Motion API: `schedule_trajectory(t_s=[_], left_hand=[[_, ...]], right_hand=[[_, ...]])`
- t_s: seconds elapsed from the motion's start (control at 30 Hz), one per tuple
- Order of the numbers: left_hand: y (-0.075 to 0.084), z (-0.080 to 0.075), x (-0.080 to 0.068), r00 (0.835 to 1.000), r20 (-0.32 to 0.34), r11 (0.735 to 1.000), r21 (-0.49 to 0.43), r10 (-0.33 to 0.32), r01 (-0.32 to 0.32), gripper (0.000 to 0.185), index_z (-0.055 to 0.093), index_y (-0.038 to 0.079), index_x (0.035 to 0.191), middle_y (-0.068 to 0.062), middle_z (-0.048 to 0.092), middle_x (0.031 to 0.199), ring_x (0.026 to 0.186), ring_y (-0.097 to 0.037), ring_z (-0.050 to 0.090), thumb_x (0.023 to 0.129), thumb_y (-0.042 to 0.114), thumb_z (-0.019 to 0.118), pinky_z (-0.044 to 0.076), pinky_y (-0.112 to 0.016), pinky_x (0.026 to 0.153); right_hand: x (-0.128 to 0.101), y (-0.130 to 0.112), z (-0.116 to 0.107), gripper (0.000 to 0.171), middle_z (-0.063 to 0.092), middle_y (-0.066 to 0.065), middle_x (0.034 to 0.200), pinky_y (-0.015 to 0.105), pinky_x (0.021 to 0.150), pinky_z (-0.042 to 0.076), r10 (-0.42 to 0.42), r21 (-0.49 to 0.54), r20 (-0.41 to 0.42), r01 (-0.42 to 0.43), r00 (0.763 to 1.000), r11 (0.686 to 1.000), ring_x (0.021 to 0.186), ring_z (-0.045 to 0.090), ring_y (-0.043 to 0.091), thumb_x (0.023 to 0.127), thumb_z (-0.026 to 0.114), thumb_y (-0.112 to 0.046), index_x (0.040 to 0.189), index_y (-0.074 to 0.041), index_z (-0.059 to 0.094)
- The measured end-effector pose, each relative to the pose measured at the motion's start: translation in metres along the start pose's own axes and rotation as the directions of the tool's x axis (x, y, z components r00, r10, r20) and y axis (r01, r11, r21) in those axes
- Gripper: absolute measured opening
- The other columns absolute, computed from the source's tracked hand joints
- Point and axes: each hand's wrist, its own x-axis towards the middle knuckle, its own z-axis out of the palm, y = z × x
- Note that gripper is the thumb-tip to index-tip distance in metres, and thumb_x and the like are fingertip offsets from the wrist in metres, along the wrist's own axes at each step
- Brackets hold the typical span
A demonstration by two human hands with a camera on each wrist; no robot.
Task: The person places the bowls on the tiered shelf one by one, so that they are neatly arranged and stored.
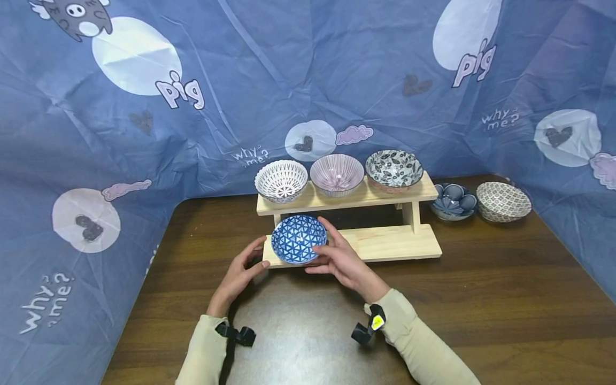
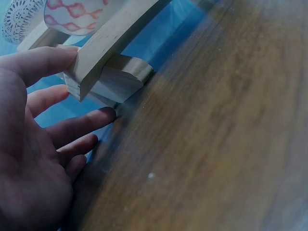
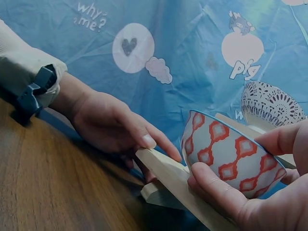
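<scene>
A small bowl (image 1: 298, 239) has a blue-and-white triangle pattern inside. Its outer wall, white with red shapes, shows in the right wrist view. My right hand (image 1: 344, 261) grips it by the right side, thumb and fingers on the wall and rim. The bowl is over the left end of the lower board of a two-step wooden stand (image 1: 394, 243); whether its base touches the board is hidden. At that same board end, my left hand (image 1: 239, 275) holds the corner between thumb and index finger (image 2: 48, 98), the other fingers loosely spread below.
On the upper step stand a black-and-white bowl (image 1: 281, 182), a purple striped bowl (image 1: 337, 175) and a leaf-patterned bowl (image 1: 393, 168). Right of the stand, a dark blue petal-shaped bowl (image 1: 453, 202) and a grey-patterned bowl (image 1: 503, 201) sit on the brown table (image 1: 481, 299). Blue printed cloth hangs behind.
</scene>
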Motion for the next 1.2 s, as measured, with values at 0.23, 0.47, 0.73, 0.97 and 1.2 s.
schedule_trajectory(t_s=[0.23,0.47,0.73,0.97,1.2], left_hand=[[-0.001,0.000,0.000,1.000,-0.007,1.000,0.006,-0.020,0.020,0.063,0.043,0.010,0.151,-0.025,0.059,0.138,0.124,-0.036,0.057,0.093,0.014,0.066,0.043,-0.037,0.101],[-0.001,0.001,-0.001,0.999,-0.003,0.999,-0.002,-0.033,0.033,0.064,0.042,0.011,0.151,-0.025,0.059,0.138,0.125,-0.038,0.056,0.092,0.013,0.067,0.043,-0.038,0.100],[-0.004,0.002,0.000,0.999,-0.005,0.999,0.005,-0.038,0.038,0.064,0.043,0.011,0.151,-0.025,0.058,0.139,0.126,-0.039,0.056,0.092,0.015,0.067,0.042,-0.041,0.102],[-0.004,0.001,0.000,1.000,-0.004,1.000,0.008,-0.022,0.022,0.064,0.043,0.011,0.151,-0.025,0.060,0.136,0.123,-0.036,0.057,0.092,0.014,0.067,0.043,-0.040,0.101],[-0.002,0.000,0.001,1.000,-0.006,1.000,0.009,-0.020,0.020,0.063,0.043,0.011,0.151,-0.026,0.060,0.136,0.124,-0.037,0.057,0.093,0.014,0.066,0.043,-0.041,0.102]], right_hand=[[-0.002,-0.001,-0.003,0.082,0.014,0.030,0.162,0.050,0.082,0.059,0.013,-0.021,0.017,-0.013,1.000,1.000,0.091,0.072,0.024,0.099,0.046,0.000,0.161,-0.035,0.007],[-0.004,-0.002,-0.007,0.077,0.027,0.033,0.158,0.043,0.072,0.061,0.044,-0.118,0.016,-0.042,0.999,0.992,0.095,0.072,0.030,0.103,0.047,-0.012,0.160,-0.040,0.004],[-0.014,-0.008,-0.021,0.075,0.030,0.030,0.159,0.041,0.071,0.061,0.033,-0.144,0.024,-0.030,0.999,0.989,0.097,0.073,0.028,0.104,0.046,-0.014,0.161,-0.036,0.001],[-0.030,-0.017,-0.043,0.069,0.012,0.027,0.166,0.043,0.074,0.061,0.020,-0.111,0.025,-0.017,0.999,0.994,0.097,0.074,0.023,0.107,0.038,-0.018,0.161,-0.033,-0.002],[-0.052,-0.030,-0.066,0.068,0.013,0.028,0.165,0.045,0.079,0.060,-0.014,-0.070,0.016,0.015,1.000,0.997,0.099,0.074,0.022,0.108,0.037,-0.018,0.161,-0.030,-0.003]])
